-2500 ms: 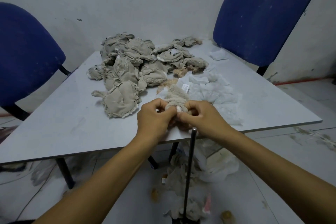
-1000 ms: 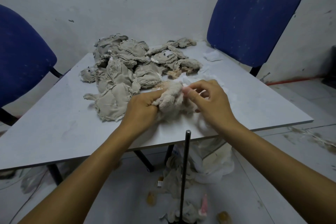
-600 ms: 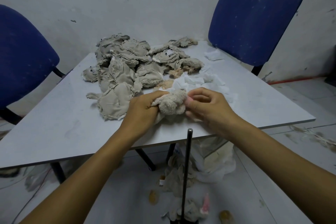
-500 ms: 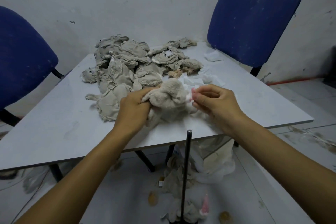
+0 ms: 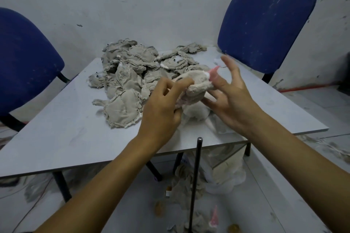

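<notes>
- Well, starting at the far left, the left blue chair (image 5: 24,58) stands pushed off from the counter (image 5: 56,134), out of my working space.
- Next, the heap of inside-out skins (image 5: 130,73) lies toward the back of the counter, near my reach, so I judge it to be the stock I draw from.
- My left hand (image 5: 162,108) is curled round the plush toy skin (image 5: 197,85), its fingers pinching the near end; I judge that this anchors the fabric while the other side gets worked.
- That skin is lifted a little above the counter, between my two hands and in front of the heap, its furry side showing, so it looks mostly turned right way out.
- Below it, a metal rod (image 5: 197,176) stands upright at the counter's near edge, probably for pushing limbs through.
- A pink tip (image 5: 214,71) pokes up from the skin's far end, just beside my right index finger.
- My right hand (image 5: 233,100) has its fingers spread wide and gripping nothing, the palm side against the skin; whether the thumb is tucked beneath, I cannot tell.
- Last, the right blue chair (image 5: 265,24) stands behind the counter's far corner.
</notes>
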`<state>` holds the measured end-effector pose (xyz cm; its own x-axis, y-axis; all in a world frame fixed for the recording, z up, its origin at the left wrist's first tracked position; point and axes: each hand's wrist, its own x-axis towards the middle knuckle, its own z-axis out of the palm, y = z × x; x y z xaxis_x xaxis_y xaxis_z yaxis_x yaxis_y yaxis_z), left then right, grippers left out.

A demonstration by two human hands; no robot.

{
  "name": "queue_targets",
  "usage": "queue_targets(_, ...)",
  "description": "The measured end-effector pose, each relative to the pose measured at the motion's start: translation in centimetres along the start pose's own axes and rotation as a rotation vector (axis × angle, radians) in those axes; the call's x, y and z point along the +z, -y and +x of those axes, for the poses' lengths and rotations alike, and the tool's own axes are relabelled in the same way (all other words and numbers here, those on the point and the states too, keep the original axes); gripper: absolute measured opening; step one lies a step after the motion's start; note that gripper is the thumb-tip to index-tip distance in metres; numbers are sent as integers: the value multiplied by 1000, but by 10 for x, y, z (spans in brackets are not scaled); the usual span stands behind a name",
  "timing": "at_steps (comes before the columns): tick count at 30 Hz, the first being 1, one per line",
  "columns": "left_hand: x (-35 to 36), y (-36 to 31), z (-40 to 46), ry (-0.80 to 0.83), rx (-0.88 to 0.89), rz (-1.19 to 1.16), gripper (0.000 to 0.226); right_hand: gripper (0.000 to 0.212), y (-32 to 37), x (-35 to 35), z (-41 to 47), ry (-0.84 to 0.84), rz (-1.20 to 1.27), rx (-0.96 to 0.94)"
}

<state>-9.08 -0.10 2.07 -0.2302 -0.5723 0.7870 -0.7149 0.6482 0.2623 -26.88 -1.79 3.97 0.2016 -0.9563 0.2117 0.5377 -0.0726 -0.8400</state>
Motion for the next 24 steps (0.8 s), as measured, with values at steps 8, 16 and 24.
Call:
queue_targets(8, 7, -7, -4, 170, -114, -351, 28, 92, -5, -3, -9, 19, -174, -167)
queue_targets(16, -3, -3, 14, 108, -381, -421, 36, 87, 4, -1, -15, 71, -655, -389)
queue_targets(24, 12, -23, 2, 14, -657, -765, 21, 25, -19, 3, -35, -208, -1513, -702)
